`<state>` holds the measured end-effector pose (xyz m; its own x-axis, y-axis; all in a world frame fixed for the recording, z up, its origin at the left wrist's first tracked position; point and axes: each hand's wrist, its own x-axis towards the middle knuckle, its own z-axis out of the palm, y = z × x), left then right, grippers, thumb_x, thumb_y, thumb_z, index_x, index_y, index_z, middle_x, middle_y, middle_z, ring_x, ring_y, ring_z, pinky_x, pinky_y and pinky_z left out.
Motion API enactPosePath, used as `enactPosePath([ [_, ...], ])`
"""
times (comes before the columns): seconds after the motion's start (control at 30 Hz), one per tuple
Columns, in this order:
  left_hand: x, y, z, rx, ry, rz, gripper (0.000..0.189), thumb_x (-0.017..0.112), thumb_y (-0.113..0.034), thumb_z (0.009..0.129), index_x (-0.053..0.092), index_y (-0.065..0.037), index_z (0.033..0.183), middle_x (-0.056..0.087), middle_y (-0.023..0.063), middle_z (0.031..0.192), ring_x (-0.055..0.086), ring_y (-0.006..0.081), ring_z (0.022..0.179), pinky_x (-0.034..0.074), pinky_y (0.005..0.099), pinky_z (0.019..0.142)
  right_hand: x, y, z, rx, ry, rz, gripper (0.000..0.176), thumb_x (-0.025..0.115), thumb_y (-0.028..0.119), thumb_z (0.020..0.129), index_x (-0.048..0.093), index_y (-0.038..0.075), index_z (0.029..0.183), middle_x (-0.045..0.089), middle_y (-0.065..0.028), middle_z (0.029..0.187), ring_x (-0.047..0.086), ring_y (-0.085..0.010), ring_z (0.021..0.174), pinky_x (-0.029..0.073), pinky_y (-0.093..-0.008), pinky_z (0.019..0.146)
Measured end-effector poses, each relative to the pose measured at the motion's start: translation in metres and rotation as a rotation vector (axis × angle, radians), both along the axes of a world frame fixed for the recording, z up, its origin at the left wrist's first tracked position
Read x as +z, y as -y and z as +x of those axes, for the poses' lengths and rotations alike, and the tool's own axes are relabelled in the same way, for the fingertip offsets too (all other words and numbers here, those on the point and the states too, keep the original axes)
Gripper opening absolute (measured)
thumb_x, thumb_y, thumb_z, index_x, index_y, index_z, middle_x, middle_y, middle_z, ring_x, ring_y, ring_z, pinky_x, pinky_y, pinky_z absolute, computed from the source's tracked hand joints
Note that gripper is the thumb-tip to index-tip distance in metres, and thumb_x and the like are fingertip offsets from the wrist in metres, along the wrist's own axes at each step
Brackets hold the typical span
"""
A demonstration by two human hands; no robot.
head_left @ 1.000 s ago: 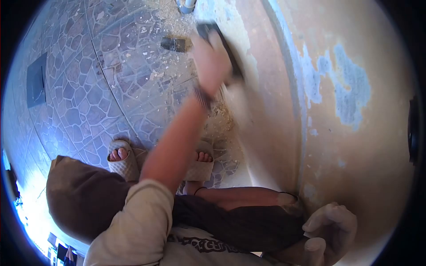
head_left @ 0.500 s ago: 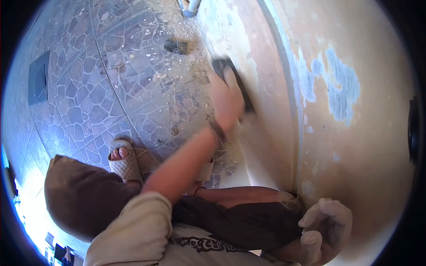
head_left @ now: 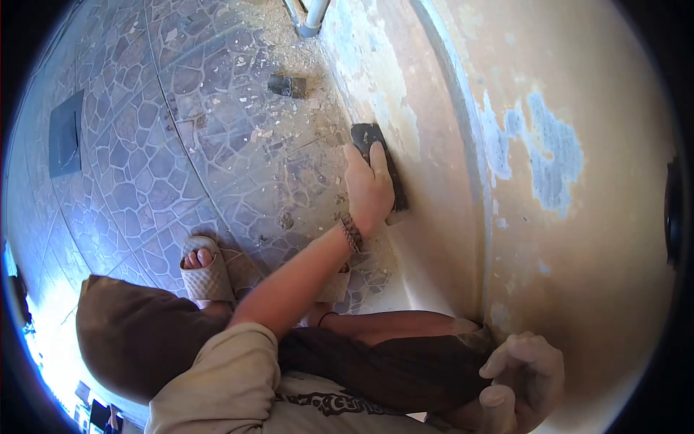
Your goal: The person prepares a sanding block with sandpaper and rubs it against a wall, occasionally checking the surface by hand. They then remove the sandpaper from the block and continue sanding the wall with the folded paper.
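My left hand (head_left: 370, 189) is wrapped round a long black sanding block (head_left: 368, 135), pressed flat against the lower wall (head_left: 426, 210). Fingers and thumb straddle the block, so its middle is partly covered. Pale, bare patches mark the paint around it. At the lower right, my right hand (head_left: 526, 383) hovers close to the wall by my knee. Its fingers are bent with the thumb apart, and nothing shows between them.
Paint flakes and dust litter the patterned stone floor (head_left: 191, 170) along the wall. A small dark block (head_left: 287, 86) lies there, and a grey pipe (head_left: 313, 19) stands at the corner. A dark square plate (head_left: 66, 134) is farther left. My sandalled foot (head_left: 204, 269) rests on the floor.
My left hand and the sanding block have slid a little down the picture along the wall. My right hand has shifted slightly left and down, its fingers still bent.
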<state>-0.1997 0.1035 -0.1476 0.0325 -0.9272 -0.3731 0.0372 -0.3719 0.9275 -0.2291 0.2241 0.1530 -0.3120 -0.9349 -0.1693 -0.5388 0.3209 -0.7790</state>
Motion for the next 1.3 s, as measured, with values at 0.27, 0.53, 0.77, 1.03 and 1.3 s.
enactPosePath([
  [0.27, -0.046, 0.128, 0.011, 0.054, 0.049, -0.168, 0.045, 0.047, -0.034, 0.096, 0.049, 0.010, 0.105, 0.060, 0.0251, 0.095, 0.059, 0.0333, 0.084, 0.047, 0.0424, 0.077, 0.007, -0.006, 0.006, -0.035, -0.062, 0.074, 0.045, 0.075, 0.017, 0.080, 0.057, -0.010, 0.111, 0.058, -0.0110, 0.077, 0.052, -0.0150, 0.067, 0.043, -0.0268, 0.066],
  [0.53, -0.016, 0.003, -0.003, 0.034, 0.041, -0.232, 0.042, 0.045, -0.032, 0.097, 0.045, 0.007, 0.113, 0.059, 0.0291, 0.100, 0.060, 0.0421, 0.092, 0.046, 0.0452, 0.080, -0.004, -0.001, 0.004, 0.053, -0.038, -0.024, 0.046, 0.076, 0.018, 0.079, 0.058, -0.010, 0.110, 0.059, -0.0098, 0.076, 0.050, -0.0141, 0.064, 0.038, -0.0238, 0.057],
  [0.77, -0.039, 0.056, 0.001, 0.032, 0.191, -0.203, 0.039, 0.046, -0.029, 0.096, 0.045, 0.006, 0.111, 0.059, 0.0247, 0.095, 0.062, 0.0336, 0.088, 0.048, 0.0400, 0.078, 0.002, -0.009, 0.008, -0.027, -0.022, -0.021, 0.046, 0.077, 0.017, 0.078, 0.058, -0.010, 0.111, 0.059, -0.0097, 0.076, 0.052, -0.0149, 0.065, 0.041, -0.0245, 0.060],
  [1.03, -0.021, -0.002, 0.005, -0.049, 0.060, -0.198, 0.036, 0.048, -0.027, 0.095, 0.047, 0.007, 0.106, 0.060, 0.0240, 0.094, 0.061, 0.0359, 0.087, 0.047, 0.0420, 0.079, 0.003, 0.002, 0.002, 0.093, -0.020, 0.063, 0.047, 0.078, 0.016, 0.076, 0.058, -0.009, 0.112, 0.058, -0.0093, 0.076, 0.052, -0.0149, 0.065, 0.042, -0.0250, 0.061],
  [1.3, 0.018, -0.015, 0.000, -0.021, -0.030, 0.068, 0.036, 0.048, -0.027, 0.094, 0.047, 0.008, 0.103, 0.059, 0.0296, 0.099, 0.060, 0.0412, 0.094, 0.046, 0.0443, 0.082, 0.002, -0.002, 0.010, 0.029, -0.019, 0.034, 0.045, 0.075, 0.013, 0.079, 0.057, -0.009, 0.114, 0.057, -0.0068, 0.074, 0.049, -0.0110, 0.065, 0.038, -0.0212, 0.059],
])
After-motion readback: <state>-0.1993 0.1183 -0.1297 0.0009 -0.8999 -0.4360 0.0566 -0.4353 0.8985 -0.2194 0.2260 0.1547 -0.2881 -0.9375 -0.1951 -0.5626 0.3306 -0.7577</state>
